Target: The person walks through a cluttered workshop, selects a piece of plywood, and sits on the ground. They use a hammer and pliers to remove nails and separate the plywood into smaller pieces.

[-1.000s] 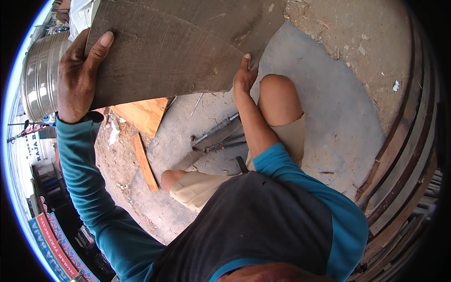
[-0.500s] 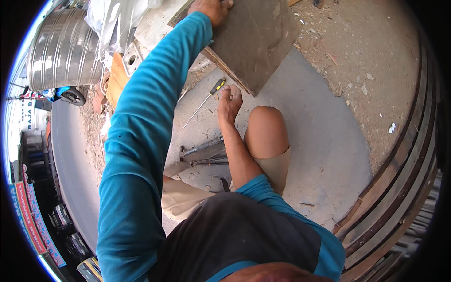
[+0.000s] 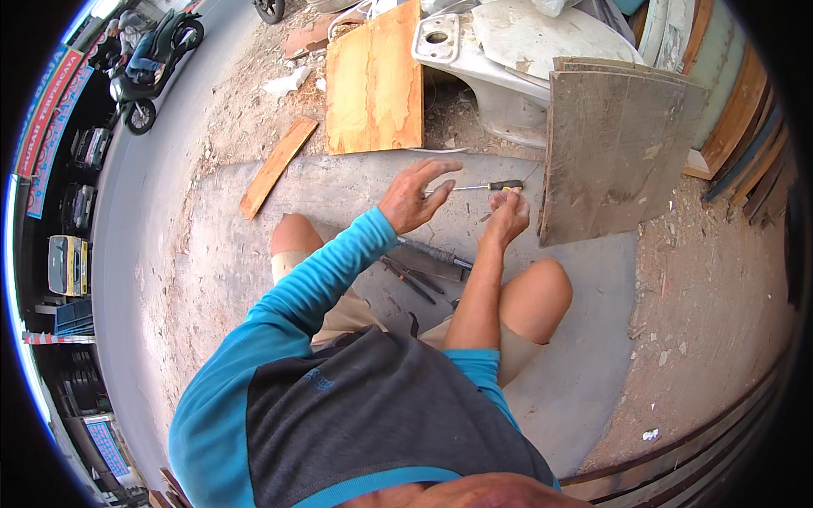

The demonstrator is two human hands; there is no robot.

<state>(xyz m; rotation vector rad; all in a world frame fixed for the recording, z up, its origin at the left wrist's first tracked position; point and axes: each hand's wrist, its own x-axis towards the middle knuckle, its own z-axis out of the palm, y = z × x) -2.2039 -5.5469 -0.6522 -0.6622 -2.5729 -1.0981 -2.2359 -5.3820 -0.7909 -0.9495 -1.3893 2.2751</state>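
Note:
My left hand (image 3: 415, 196) hovers over the ground in front of me, fingers spread and holding nothing. Close by on its right, my right hand (image 3: 508, 213) has its fingers curled into a pinch; what they hold, if anything, is too small to name. A screwdriver (image 3: 506, 184) with a black and yellow handle lies between the hands, its handle just beyond my right fingertips and its tip toward my left hand. To the right of my right hand, weathered grey-brown wooden boards (image 3: 622, 152) stand on edge, leaning against a white fixture (image 3: 517, 106).
Pliers (image 3: 408, 278) and a long metal tool (image 3: 436, 254) lie between my knees. An orange-brown panel (image 3: 373, 85) and a wooden strip (image 3: 278, 168) are ahead on the left. Wooden planks (image 3: 749, 144) stand at the far right. A motorcycle (image 3: 152, 63) with a rider is on the road.
My left hand has let go of the grey-brown boards and come back beside my right hand. The view has turned, bringing more of the road side and the white fixture into sight.

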